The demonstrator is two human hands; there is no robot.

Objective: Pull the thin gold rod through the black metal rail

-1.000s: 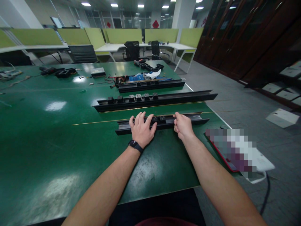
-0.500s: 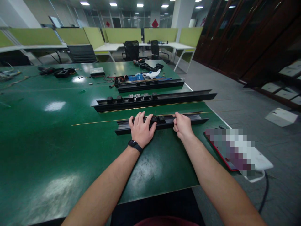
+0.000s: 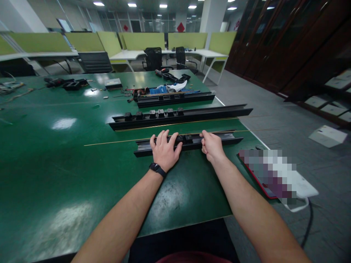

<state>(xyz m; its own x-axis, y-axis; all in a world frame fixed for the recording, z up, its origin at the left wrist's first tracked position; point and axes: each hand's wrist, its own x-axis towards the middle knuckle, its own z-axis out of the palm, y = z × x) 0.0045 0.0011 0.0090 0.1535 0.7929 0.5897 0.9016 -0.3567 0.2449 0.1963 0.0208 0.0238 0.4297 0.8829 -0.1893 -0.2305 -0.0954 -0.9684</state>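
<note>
A short black channel rail (image 3: 231,141) lies crosswise on the green table. My left hand (image 3: 166,150), with a dark band at the wrist, holds it, the fingers reaching over the far wall and the thumb on the near side. Small black blocks (image 3: 188,138) sit inside the channel, partly hidden by that hand. A thin golden rod (image 3: 115,142) runs along the far wall and sticks out past both ends. Closed in a pinch on the rod, my right hand (image 3: 213,147) is above the right part of the rail; the fingertips partly cover the grip.
Beyond lies a longer black rail (image 3: 214,114) with several small blocks, another golden rod (image 3: 175,124) before it. Farther back are a third rail (image 3: 197,98), a blue bundle with wires (image 3: 161,90) and tools (image 3: 171,76). A blurred-out flat item (image 3: 304,184) overhangs the right edge.
My right hand has shifted very slightly left along the rail, still pinched. My left hand and the rail look the same.
</note>
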